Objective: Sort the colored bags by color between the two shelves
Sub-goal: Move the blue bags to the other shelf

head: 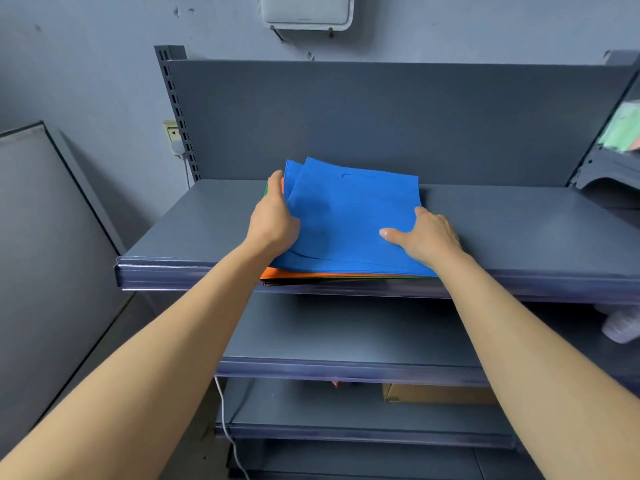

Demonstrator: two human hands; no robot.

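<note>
A stack of flat bags lies on the top grey shelf (519,230). Blue bags (346,216) are on top, slightly fanned, with an orange bag (311,273) and green and dark edges showing beneath at the front. My left hand (273,220) holds the left edge of the stack, fingers reaching along its side and the thumb under the blue bags. My right hand (426,237) grips the stack's right front corner, thumb on top of the blue bag and fingers hidden at the side.
A second, lower shelf (346,341) is bare below. A cardboard box (436,393) sits on a shelf further down. A white cable (225,420) hangs at the left. Pale green and pink bags (623,133) lie on another rack at the right.
</note>
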